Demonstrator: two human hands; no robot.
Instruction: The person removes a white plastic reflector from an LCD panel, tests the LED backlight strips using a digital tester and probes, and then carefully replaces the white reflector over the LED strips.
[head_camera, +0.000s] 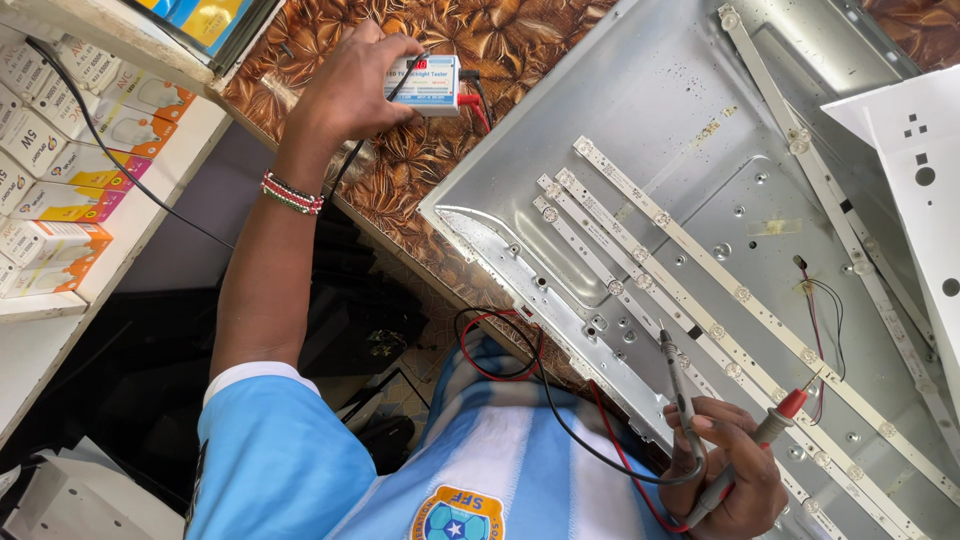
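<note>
The big grey metal back pan of the opened screen lies tilted across the patterned brown tabletop, with several white light strips running diagonally over it. Your left hand reaches up to the small white-and-blue tester box near the table's far edge, fingers curled over its left end and touching it; whether they press a button you cannot tell from here. Your right hand hangs over the pan's near edge, fingers pinched shut around both probes, the black probe and the red probe, their tips pointing toward the strips. Holding both in one hand, you risk the tips touching each other or the bare pan. The red and black leads loop across your lap and could snag.
</note>
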